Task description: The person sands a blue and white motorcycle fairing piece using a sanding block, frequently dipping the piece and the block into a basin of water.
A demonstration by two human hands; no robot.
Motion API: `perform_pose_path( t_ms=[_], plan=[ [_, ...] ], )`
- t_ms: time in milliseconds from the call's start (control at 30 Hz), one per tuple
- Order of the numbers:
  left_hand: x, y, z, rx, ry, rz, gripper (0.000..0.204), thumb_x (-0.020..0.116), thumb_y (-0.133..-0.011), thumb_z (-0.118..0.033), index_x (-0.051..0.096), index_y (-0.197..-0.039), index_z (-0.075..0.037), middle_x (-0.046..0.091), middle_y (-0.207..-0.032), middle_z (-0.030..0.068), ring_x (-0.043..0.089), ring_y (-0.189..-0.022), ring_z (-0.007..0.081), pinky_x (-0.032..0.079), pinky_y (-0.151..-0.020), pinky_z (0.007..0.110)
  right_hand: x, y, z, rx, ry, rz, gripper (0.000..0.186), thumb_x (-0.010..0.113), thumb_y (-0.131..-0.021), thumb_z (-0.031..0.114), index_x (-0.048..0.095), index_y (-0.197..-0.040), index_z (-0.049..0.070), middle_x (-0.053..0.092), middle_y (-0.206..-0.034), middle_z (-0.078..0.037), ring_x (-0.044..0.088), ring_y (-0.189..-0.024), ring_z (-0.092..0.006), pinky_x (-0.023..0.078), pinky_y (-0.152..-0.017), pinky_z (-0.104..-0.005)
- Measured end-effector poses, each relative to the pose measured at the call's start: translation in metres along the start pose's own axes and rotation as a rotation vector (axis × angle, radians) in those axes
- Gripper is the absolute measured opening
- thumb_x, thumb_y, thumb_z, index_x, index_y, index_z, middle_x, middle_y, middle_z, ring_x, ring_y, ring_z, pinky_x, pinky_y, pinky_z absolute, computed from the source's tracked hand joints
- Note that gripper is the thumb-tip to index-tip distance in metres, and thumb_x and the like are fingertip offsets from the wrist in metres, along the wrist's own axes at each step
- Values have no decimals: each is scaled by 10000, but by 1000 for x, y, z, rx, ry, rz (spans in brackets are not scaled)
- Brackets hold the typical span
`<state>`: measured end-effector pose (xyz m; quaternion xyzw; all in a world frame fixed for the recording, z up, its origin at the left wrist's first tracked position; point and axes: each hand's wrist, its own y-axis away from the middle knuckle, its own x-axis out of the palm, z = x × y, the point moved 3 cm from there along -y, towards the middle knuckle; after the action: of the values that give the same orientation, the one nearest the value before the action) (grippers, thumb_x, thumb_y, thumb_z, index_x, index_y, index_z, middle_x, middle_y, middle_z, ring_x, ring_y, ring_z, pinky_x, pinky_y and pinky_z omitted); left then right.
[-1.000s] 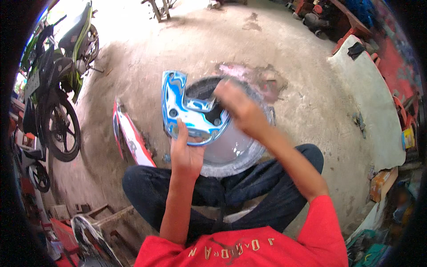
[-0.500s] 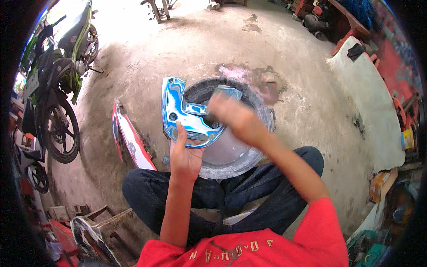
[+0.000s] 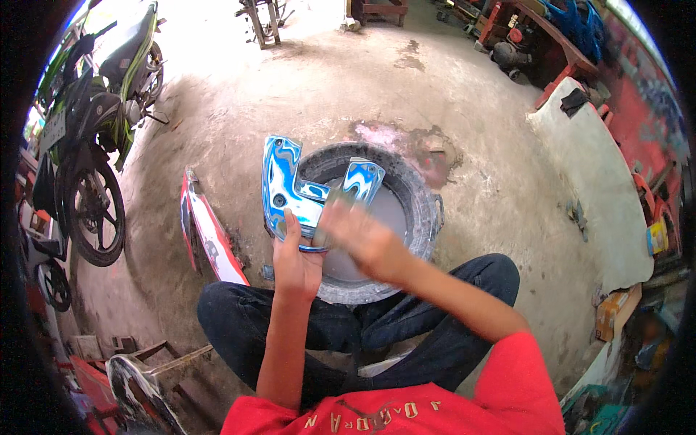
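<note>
Our left hand (image 3: 296, 270) is clamped on the near edge of the blue panel (image 3: 278, 170), thumb on top; our right hand (image 3: 362, 238) blurs over it, and we cannot tell its grip. The panel hides part of the basin's (image 3: 423, 225) nine-o'clock rim; a motorcycle (image 3: 101, 119) stands farther off at ten o'clock.

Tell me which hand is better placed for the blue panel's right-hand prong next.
Probably the right hand: it is over the blue panel, close to that prong, while the left hand holds the panel's lower edge.
</note>
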<state>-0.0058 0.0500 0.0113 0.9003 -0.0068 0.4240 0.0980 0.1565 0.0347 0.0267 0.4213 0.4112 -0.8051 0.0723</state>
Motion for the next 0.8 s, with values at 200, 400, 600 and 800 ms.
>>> perform_pose_path(
  t_ms=[200,400,600,800],
  plan=[
    [11,3,6,-16,-32,-1,418,482,-1085,-307,453,-1424,-64,596,-1369,121,592,-1265,277,515,-1036,488,-13,-13,-60,280,60,-118,489,553,-896,45,580,-1384,39,583,-1416,-208,554,-1336,-349,448,-1121,-448],
    [-11,1,9,14,-109,-25,409,508,-1077,-303,463,-1417,-79,613,-1338,124,636,-1190,268,530,-1003,477,5,-3,-8,-34,-23,1,560,550,-830,-58,558,-1387,-4,576,-1418,-219,528,-1355,-361,442,-1122,-459],
    [9,4,8,-11,-19,22,420,500,-1080,-292,450,-1423,-55,597,-1368,125,624,-1221,263,526,-1019,473,16,3,-1,19,-12,-41,507,535,-885,34,558,-1390,3,550,-1447,-211,519,-1361,-365,421,-1143,-445],
    [13,6,13,-11,-69,40,411,465,-1092,-299,447,-1423,-57,600,-1362,120,610,-1239,262,494,-1065,461,-2,-8,-57,239,0,-93,522,542,-876,-34,553,-1397,3,552,-1440,-223,507,-1369,-372,402,-1153,-452]
  ],
)
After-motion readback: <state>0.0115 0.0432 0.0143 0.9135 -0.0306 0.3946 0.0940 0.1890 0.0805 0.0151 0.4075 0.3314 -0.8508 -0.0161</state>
